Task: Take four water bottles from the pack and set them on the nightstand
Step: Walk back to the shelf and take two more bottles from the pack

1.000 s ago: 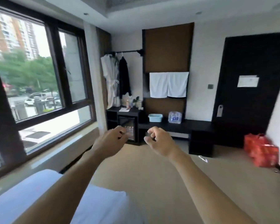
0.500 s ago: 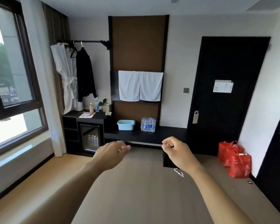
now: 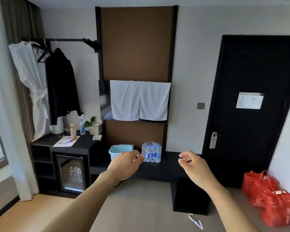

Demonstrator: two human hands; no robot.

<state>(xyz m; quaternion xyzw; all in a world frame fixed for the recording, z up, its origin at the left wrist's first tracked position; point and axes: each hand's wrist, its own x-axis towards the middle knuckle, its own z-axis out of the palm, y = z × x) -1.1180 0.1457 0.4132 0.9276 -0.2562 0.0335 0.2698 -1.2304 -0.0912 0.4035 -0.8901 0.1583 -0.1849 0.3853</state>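
Note:
A shrink-wrapped pack of water bottles [image 3: 151,151] with a blue label stands on a low black bench [image 3: 171,163] against the far wall. My left hand [image 3: 126,164] is raised in front of me, fingers loosely curled, holding nothing; in the picture it sits just left of the pack but is well short of it. My right hand [image 3: 193,166] hovers to the right of the pack, also loosely curled around nothing. No nightstand is in view.
A light blue basin [image 3: 119,150] sits left of the pack. A black cabinet with a mini fridge [image 3: 69,171] stands further left, bottles on top. Red bags [image 3: 271,196] lie by the dark door [image 3: 251,104]. A white strip [image 3: 195,221] lies on the floor.
The view has swung away from the window and bed and moved closer to the bench; the pack looks larger. Both hands stay raised, holding nothing.

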